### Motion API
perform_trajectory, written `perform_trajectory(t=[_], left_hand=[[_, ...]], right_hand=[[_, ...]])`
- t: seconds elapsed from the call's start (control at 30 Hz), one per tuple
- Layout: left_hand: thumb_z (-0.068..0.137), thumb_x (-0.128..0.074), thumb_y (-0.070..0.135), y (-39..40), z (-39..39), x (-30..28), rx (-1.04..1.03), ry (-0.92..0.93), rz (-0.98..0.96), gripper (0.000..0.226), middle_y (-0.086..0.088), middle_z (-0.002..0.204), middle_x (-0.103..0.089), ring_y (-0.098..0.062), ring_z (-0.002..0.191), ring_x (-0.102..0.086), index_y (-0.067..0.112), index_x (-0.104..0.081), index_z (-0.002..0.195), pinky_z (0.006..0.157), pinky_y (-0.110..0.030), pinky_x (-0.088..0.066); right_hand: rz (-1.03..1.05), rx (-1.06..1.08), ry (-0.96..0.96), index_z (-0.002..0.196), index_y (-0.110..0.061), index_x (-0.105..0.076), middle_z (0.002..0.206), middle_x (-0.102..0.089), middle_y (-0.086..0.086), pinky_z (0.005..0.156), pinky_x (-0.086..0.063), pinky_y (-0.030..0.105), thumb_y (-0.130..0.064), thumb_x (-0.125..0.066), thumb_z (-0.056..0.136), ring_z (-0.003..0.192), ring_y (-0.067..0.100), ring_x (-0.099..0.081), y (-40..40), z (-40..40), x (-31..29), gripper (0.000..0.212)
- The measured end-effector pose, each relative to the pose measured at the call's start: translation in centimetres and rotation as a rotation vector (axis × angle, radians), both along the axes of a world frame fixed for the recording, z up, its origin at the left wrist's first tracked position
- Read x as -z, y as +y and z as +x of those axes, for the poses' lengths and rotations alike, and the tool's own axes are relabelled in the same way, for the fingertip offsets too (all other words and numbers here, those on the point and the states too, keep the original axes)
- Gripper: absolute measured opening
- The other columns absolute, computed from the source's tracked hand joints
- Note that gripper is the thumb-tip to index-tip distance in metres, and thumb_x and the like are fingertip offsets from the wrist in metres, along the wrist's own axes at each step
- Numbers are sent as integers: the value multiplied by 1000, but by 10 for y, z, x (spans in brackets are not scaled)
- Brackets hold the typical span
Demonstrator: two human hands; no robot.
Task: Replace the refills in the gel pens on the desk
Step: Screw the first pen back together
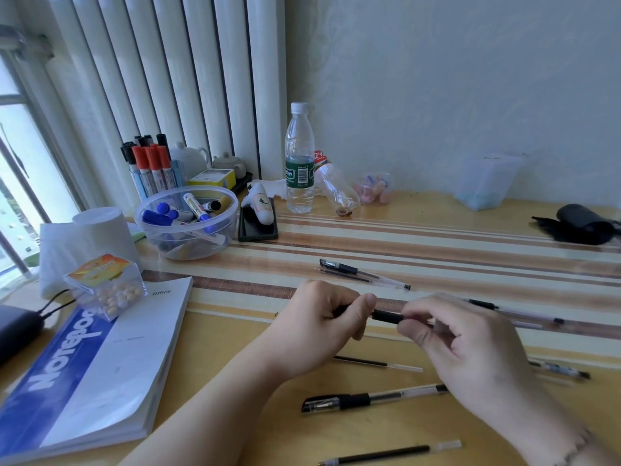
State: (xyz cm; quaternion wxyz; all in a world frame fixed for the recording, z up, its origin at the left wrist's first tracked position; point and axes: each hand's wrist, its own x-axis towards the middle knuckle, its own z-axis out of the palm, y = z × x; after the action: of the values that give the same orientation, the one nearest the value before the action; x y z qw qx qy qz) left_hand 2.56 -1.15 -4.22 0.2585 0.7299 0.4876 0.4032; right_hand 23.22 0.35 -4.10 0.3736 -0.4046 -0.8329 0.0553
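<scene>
Hands meet over the middle of the desk (235,351) in the head view, with one gel pen (386,316) held level between them. The left hand (319,326) has its fingers curled round one end, thumb lying along the top; the right hand (470,344) pinches the other end just past the black grip, which shows in the gap between the two sets of fingertips. This split hold suits twisting the barrel apart at the grip, so the step in hand is probably unscrewing or screwing it back; which one cannot be told.

Just beyond the fingers lie a capped pen (364,273) and a thin refill (346,275) side by side. Below the left wrist rests a loose refill (376,363), nearer still another capped pen (369,398), and a further refill (389,454) at the bottom edge. More pens lie partly hidden behind the right hand. Pens and refills lying paired within reach suggests several swaps remain.
</scene>
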Motion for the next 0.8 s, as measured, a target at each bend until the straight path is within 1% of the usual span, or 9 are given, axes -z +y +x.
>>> perform_trajectory(t=[0.13,0.23,0.3,0.4,0.47,0.57,0.63,0.7,0.8], left_hand=[[99,-52,27,1,-3,-5,-7,-58,-16,44,9,44,-34,-6,42,-30,10,-61,60,46,-19,-27],[96,-57,16,4,-12,-9,-60,-108,-2,35,7,50,-36,-9,45,-30,9,-62,62,46,-20,-26],[95,-55,15,5,-20,-12,-136,-177,-15,35,8,47,-37,-9,44,-30,7,-59,62,44,-20,-27],[96,-53,15,7,-31,-16,-210,-255,-4,36,6,48,-39,-9,45,-31,3,-53,63,44,-18,-29],[96,-53,16,8,-32,-16,-220,-267,5,36,1,51,-39,-11,46,-31,-2,-51,65,45,-21,-29],[97,-54,17,8,-25,-13,-167,-231,-4,37,1,51,-37,-12,46,-30,-8,-52,69,45,-20,-28],[96,-54,18,6,-19,-10,-122,-203,-16,35,5,50,-36,-12,46,-30,-6,-55,70,45,-20,-28],[97,-55,19,5,-16,-8,-92,-178,-27,33,6,50,-36,-13,47,-31,1,-59,69,46,-24,-28],[97,-54,25,7,-18,-8,-96,-142,-57,33,3,51,-35,-16,49,-31,11,-64,69,49,-28,-28]], right_hand=[[-42,40,41,74,-33,-53,52,-38,-16,43,-27,14,-54,-60,69,50,12,-41,-1,2,-3,23],[-62,85,-52,81,-37,-57,64,-54,-25,46,-33,5,-49,-67,70,56,-4,-53,0,7,-6,19],[-70,204,-171,84,-40,-60,65,-58,-25,44,-32,8,-45,-73,72,58,-13,-51,2,14,-12,18],[-152,442,-258,87,-40,-61,67,-59,-23,36,-34,16,-40,-69,80,52,-4,-53,10,26,-16,11],[-126,494,-159,85,-39,-62,71,-64,-19,32,-42,25,-34,-69,82,48,4,-57,15,34,-15,10],[-117,290,186,89,-35,-67,71,-68,-20,45,-48,18,-40,-60,86,59,3,-63,13,34,-18,10],[-142,100,122,94,-36,-70,66,-65,-34,49,-47,9,-47,-58,86,65,-5,-64,6,25,-21,18],[-184,10,33,94,-41,-72,78,-62,-46,60,-49,5,-50,-65,78,77,-17,-61,0,17,-18,19],[-233,28,-13,84,-40,-75,72,-66,-36,57,-42,-1,-32,-78,71,66,-20,-58,0,14,-11,16]])
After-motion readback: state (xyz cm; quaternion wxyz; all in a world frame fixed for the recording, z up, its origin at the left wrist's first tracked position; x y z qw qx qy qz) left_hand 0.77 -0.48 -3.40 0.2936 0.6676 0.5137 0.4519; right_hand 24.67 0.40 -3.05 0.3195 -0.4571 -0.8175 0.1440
